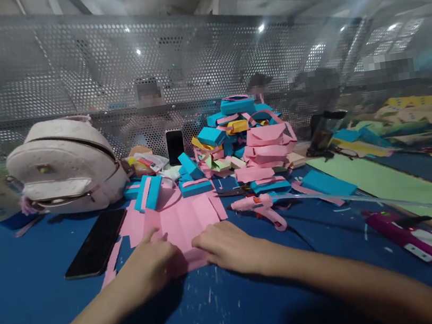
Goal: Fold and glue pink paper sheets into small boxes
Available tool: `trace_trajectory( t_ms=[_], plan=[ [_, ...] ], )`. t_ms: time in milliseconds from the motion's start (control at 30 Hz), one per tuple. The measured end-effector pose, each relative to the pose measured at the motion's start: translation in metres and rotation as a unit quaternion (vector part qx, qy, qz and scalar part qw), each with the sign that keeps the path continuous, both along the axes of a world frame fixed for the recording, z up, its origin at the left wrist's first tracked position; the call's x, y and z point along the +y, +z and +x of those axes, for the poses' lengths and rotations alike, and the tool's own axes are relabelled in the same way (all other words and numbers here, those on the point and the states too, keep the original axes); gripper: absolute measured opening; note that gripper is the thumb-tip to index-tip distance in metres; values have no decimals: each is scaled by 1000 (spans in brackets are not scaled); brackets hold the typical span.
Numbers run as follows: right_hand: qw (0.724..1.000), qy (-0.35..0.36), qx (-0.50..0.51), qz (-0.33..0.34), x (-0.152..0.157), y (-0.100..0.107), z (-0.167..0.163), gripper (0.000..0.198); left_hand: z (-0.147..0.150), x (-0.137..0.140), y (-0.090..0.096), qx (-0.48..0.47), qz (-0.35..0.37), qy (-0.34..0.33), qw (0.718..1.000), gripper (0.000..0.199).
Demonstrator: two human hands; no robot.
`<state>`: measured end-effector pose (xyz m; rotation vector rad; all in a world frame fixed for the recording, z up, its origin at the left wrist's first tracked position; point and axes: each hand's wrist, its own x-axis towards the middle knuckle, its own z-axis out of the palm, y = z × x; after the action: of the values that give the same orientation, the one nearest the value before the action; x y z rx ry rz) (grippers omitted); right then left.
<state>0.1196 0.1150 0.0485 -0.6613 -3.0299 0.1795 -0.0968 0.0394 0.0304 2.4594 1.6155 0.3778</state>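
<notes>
A pink sheet of paper [187, 225] with several crease lines lies on the blue table in front of me. My left hand [157, 256] is at its near left part, fingers curled onto the paper and one digit raised. At the near right edge, my right hand [225, 244] has its fingers bent and pressed together on the same sheet. Their undersides are hidden, so the exact grip shows only in part. Just past the sheet lie small blue paper boxes with pink strips [148, 193]. A pink glue gun [260, 206] rests right of my right hand.
A black phone [94, 243] and a pale backpack [66, 167] are on the left. Paper bags and boxes [265, 139] are piled at the back. A purple power strip [413, 236] with a cord sits right, near a green sheet [383, 181]. Behind stands a perforated metal screen [192, 52].
</notes>
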Motion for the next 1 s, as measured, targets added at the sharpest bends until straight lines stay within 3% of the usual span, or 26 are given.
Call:
trace_trajectory(
  t_ms=[200, 467, 700, 867, 1000],
  plan=[
    [1000, -7, 0, -29, 0, 6, 1, 7, -3, 5, 0, 19, -25, -24, 999, 23],
    [998, -16, -13, -60, 3, 9, 4, 13, -3, 9, 6, 31, -56, 3, 998, 15],
    [998, -26, -11, -51, 1, 18, 6, 11, -1, 12, 12, 41, -86, 31, 995, 36],
    [998, -12, 22, -49, 3, 24, 6, 16, 5, 11, 24, 76, -90, 14, 993, 8],
    [997, 1, 62, -50, 6, 21, 1, 20, 13, 12, 24, 44, -66, 29, 996, 22]
  ],
)
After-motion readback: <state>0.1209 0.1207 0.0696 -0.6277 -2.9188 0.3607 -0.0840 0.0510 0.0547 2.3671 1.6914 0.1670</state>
